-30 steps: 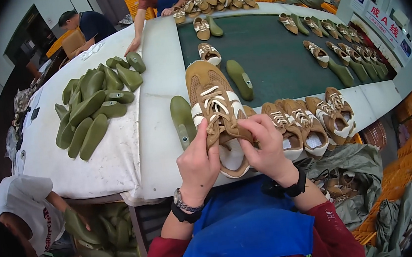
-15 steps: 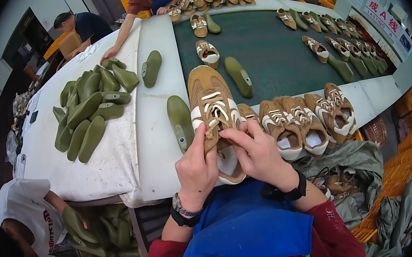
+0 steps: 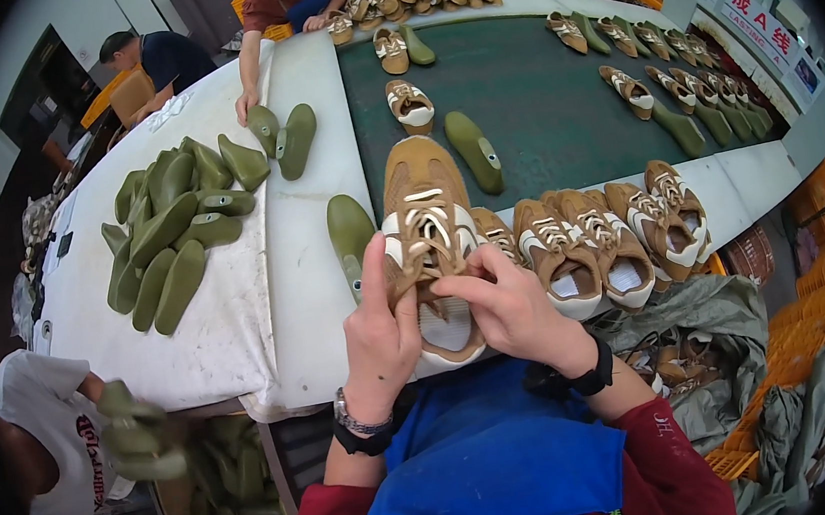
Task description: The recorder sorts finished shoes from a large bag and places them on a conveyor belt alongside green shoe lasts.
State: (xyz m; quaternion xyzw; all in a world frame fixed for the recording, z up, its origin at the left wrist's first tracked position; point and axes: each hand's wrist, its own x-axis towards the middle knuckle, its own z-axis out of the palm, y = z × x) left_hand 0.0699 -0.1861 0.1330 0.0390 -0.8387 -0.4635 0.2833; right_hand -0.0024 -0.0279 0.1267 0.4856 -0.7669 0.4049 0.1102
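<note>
A tan and white sneaker point(image 3: 421, 171) is held up before me, its toe pointing away and its heel opening toward me. Closed on the left side of its collar is my left hand point(image 3: 378, 326), thumb near the laces. My right hand point(image 3: 510, 306) pinches at the right side of the collar, fingertips by the lower laces and tongue; exactly which piece they grip is hard to make out. The shoe's opening shows a pale insole between the hands. Just left of the shoe, partly behind my left hand, lies a green shoe last point(image 3: 349, 229).
Several tan sneakers point(image 3: 622, 245) line the table edge at right. A green belt point(image 3: 540, 133) carries more shoes and lasts. Green lasts are heaped on the white cloth point(image 3: 231, 347). A co-worker's hand point(image 3: 248, 106) reaches in at far left; another person point(image 3: 54, 436) handles lasts at lower left.
My fingers have spread the sneaker's collar wider, so more insole shows. The far co-worker has set a last beside another at the table's edge. The lower-left person has lifted lasts.
</note>
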